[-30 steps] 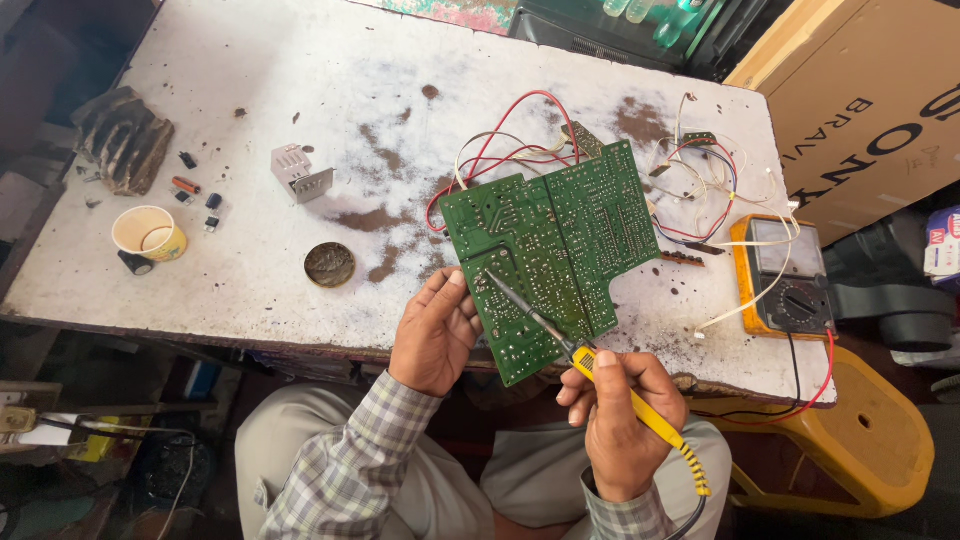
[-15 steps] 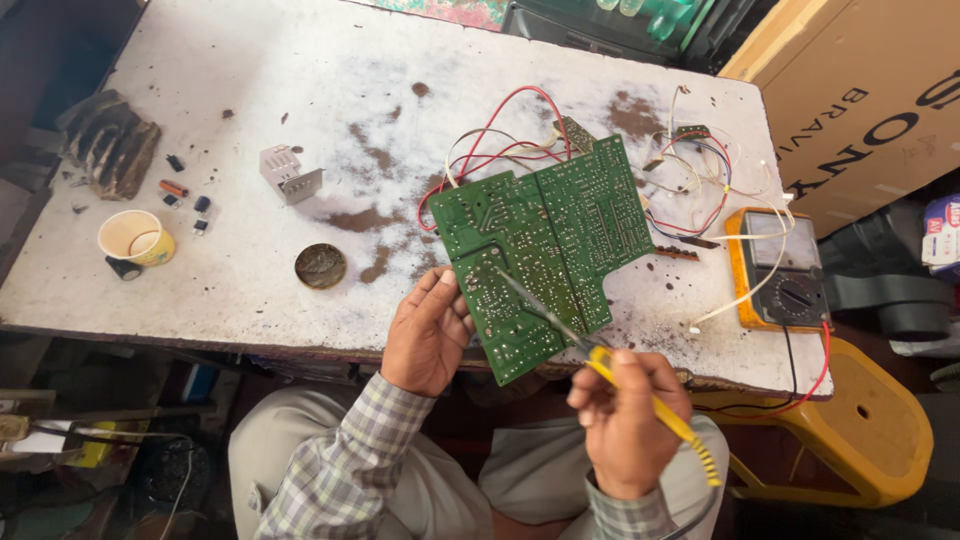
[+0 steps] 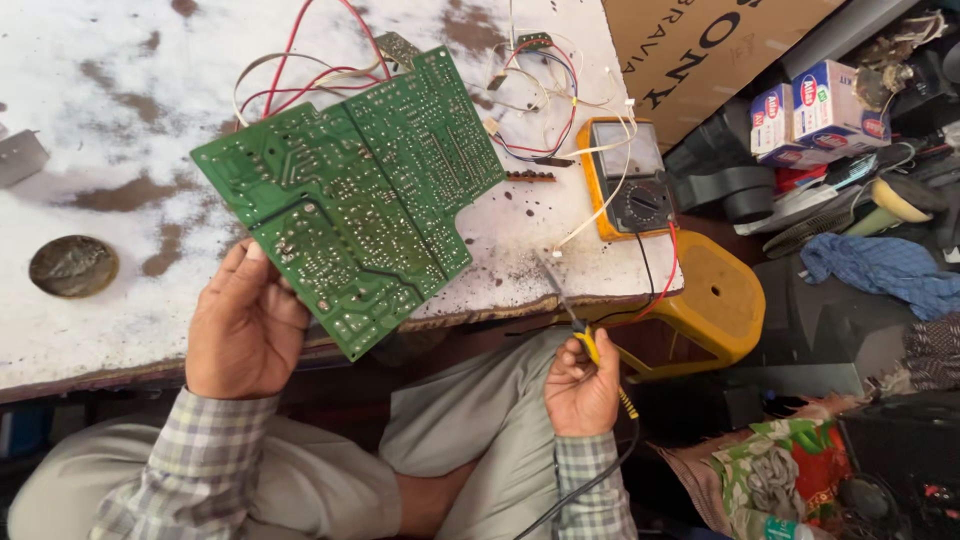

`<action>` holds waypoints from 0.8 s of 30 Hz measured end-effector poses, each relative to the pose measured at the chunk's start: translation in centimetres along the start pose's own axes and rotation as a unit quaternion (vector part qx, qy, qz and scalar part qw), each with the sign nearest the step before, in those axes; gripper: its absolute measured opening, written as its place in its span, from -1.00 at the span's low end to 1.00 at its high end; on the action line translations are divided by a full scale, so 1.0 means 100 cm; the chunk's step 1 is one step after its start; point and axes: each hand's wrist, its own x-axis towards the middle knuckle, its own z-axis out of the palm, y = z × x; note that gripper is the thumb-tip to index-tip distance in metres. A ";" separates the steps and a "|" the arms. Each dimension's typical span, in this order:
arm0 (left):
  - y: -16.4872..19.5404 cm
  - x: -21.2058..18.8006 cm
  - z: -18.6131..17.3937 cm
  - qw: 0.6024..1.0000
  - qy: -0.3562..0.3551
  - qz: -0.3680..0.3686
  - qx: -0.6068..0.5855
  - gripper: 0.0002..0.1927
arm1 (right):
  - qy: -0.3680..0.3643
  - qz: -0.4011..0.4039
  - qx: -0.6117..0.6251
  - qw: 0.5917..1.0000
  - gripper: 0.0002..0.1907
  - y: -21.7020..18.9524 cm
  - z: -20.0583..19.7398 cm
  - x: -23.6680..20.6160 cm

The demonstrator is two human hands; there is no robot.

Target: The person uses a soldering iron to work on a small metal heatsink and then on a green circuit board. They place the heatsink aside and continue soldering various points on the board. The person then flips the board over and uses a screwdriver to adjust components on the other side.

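The left hand is clamped on the near left edge of a green circuit board, thumb on top and fingers curled underneath. The board is held tilted over the near edge of the worktop, solder side up, its far corner reaching toward the tangle of red and white wires lying on the white, stained surface. A dark groove runs across the board between its two halves.

The right hand is below and to the right of the board, off the worktop edge and over the person's lap. Its fingers are closed around the yellow handle of a soldering iron, whose thin metal tip points up and to the left toward the worktop edge, well apart from the board. A dark cord trails from the handle down past the checked sleeve.

On the worktop to the right of the board lies a yellow multimeter with white and red leads crossing it. A round, dark metal lid sits on the left of the worktop, near the left hand. A yellow plastic stool stands just beyond the right end of the worktop, and a cardboard box leans at the far right. Further right lie a blue cloth and small cartons.
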 end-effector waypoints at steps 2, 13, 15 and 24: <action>0.003 -0.001 0.004 1.000 0.024 -0.008 0.019 -0.75 | -0.027 0.009 0.039 0.999 -0.70 0.001 0.000 -0.002; -0.042 0.022 -0.040 0.996 0.076 0.008 -0.035 -0.91 | -0.070 -0.066 -0.209 0.973 -0.83 0.025 0.124 -0.060; -0.051 0.028 -0.041 0.996 0.019 0.022 -0.078 -0.93 | -0.163 -0.111 -0.357 0.913 -0.81 0.047 0.165 -0.077; -0.069 0.032 -0.044 0.996 -0.012 0.044 -0.073 -0.83 | -0.420 -0.263 -0.584 0.643 -0.82 0.152 0.302 -0.096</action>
